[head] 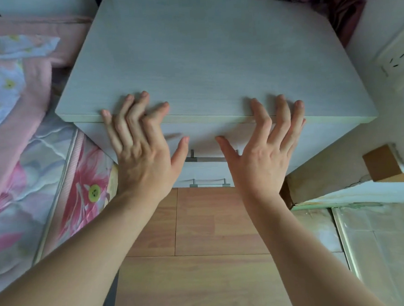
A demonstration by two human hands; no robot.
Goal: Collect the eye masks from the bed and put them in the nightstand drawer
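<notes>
A pale grey-white nightstand (204, 58) stands straight ahead, seen from above. Its top drawer (205, 138) sits flush and shut, with a metal bar handle (206, 159) showing between my hands. A second handle (209, 184) shows on the drawer below. My left hand (142, 154) and my right hand (264, 149) are both spread flat over the drawer front, fingertips at the front edge of the nightstand top. Neither hand holds anything. No eye mask is in view.
The bed (14, 150) with a pink floral quilt lies close on the left, touching the nightstand's side. A white wall with a socket (396, 63) and a wooden block (381, 163) is on the right. Wood floor (198, 259) lies below.
</notes>
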